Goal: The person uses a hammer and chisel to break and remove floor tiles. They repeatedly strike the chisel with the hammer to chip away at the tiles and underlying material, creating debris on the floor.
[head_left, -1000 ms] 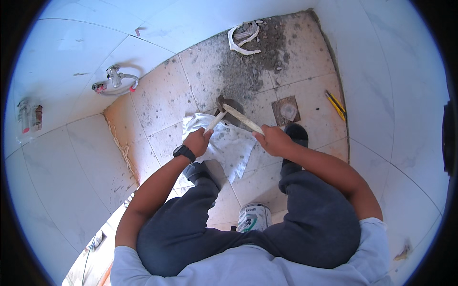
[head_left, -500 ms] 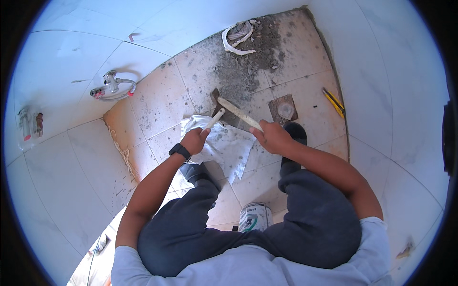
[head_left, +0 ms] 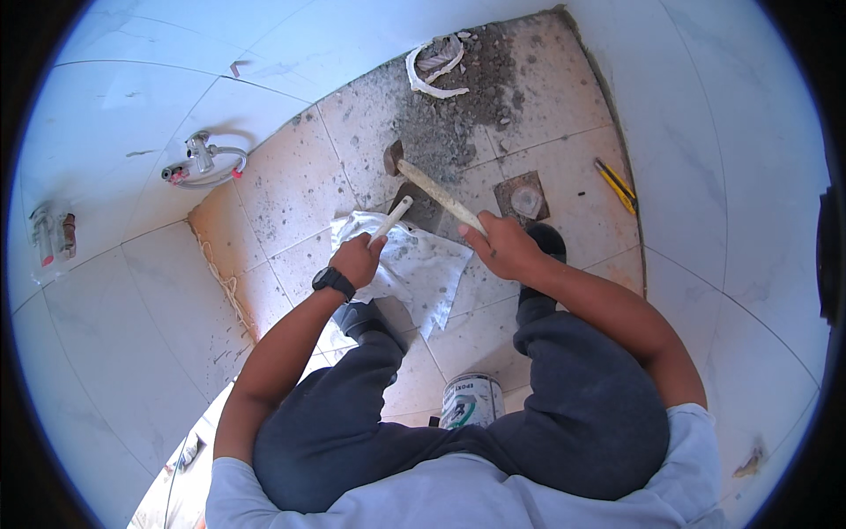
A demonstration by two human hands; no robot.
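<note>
My right hand point(head_left: 508, 248) is closed round the pale, worn handle of a hammer point(head_left: 438, 192), whose rusty brown head lies out to the upper left. A white stick-like handle point(head_left: 394, 217) with a hole at its far end is gripped in my left hand point(head_left: 354, 261); the rest of that tool is hidden by the fingers. The hammer head is apart from the white handle, beyond its tip. Under my left hand a stained white cloth point(head_left: 427, 273) lies spread on the floor tiles, with a dark patch point(head_left: 424, 210) at its far edge.
Grey rubble point(head_left: 454, 110) and a curved white strip point(head_left: 419, 79) lie at the far wall. A square drain point(head_left: 526, 201) sits near my right foot, a yellow utility knife point(head_left: 617, 187) by the right wall. A paint can point(head_left: 472, 401) stands between my legs; a tap point(head_left: 202, 152) juts from the left wall.
The hammer head has moved up and away from the tip of the white handle. My right hand has shifted slightly; my left hand stays nearly in place.
</note>
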